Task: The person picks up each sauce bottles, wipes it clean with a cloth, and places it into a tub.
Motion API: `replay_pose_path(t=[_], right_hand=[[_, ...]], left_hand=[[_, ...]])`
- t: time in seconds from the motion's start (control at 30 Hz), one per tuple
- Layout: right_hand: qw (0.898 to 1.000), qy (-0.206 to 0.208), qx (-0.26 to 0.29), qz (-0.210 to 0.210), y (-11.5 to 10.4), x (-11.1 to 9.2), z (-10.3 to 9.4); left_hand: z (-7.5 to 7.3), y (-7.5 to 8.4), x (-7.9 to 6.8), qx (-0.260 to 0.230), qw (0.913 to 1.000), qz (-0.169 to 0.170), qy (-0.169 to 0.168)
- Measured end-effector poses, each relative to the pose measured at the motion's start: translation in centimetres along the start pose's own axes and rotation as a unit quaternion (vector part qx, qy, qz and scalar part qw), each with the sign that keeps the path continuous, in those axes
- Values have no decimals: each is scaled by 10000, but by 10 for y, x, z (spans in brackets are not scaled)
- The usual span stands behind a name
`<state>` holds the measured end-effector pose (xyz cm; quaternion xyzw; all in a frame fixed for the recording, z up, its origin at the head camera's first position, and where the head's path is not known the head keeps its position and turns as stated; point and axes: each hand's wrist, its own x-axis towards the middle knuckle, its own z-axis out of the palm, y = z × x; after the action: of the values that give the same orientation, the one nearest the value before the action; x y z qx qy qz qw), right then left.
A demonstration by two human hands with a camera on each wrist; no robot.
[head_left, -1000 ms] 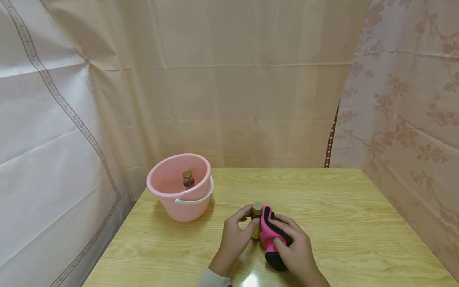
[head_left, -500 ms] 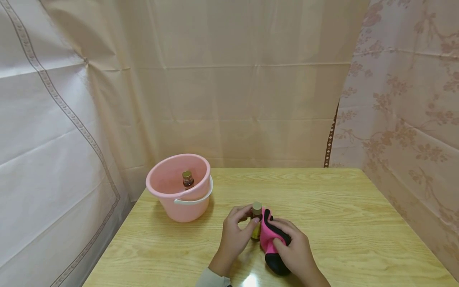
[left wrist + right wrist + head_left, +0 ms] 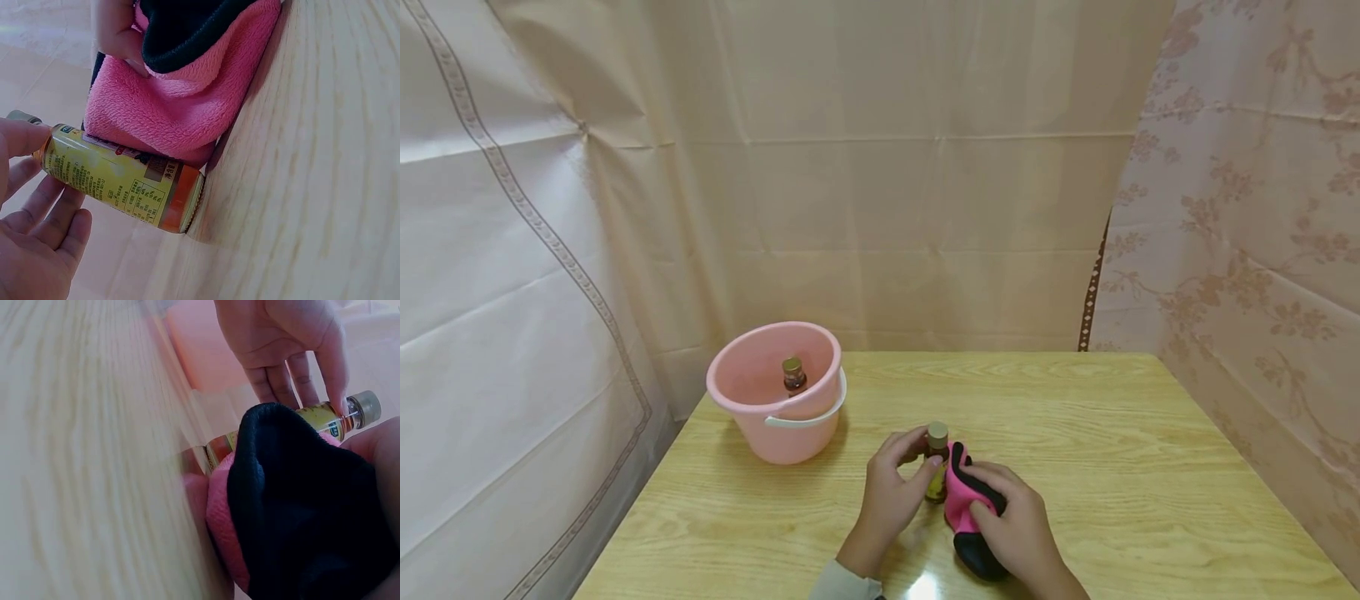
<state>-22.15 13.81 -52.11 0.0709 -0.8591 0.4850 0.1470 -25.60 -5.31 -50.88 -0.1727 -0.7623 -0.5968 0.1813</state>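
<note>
A small glass bottle (image 3: 937, 435) with a gold-coloured cap and yellow label stands upright on the wooden table (image 3: 1120, 467). My left hand (image 3: 889, 492) pinches it near the neck between thumb and fingers. In the left wrist view, its printed label (image 3: 103, 172) and its base at the table show clearly. My right hand (image 3: 1021, 525) grips a bunched pink fleecy cloth (image 3: 962, 500) with black edging and presses it against the bottle's right side. In the right wrist view, the black part of the cloth (image 3: 300, 519) hides much of the bottle.
A pink bucket (image 3: 748, 410) with a pale handle stands to the left on the table. Inside it is another brown bottle (image 3: 793, 375) with a gold-coloured cap. Curtains (image 3: 910, 208) hang behind the table and at both sides.
My right hand has drawn the cloth slightly down along the bottle, towards me. The left hand and the bottle have stayed almost in place.
</note>
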Motion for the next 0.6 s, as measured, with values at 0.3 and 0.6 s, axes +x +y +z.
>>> replay_pose_path(t=[0.3, 0.6], right_hand=[[9989, 228, 96, -400, 1, -3, 1], [9931, 432, 738, -808, -2, -4, 0]], left_hand=[[1, 0, 0, 32, 9997, -232, -56], [1, 1, 0, 37, 9993, -380, -59]])
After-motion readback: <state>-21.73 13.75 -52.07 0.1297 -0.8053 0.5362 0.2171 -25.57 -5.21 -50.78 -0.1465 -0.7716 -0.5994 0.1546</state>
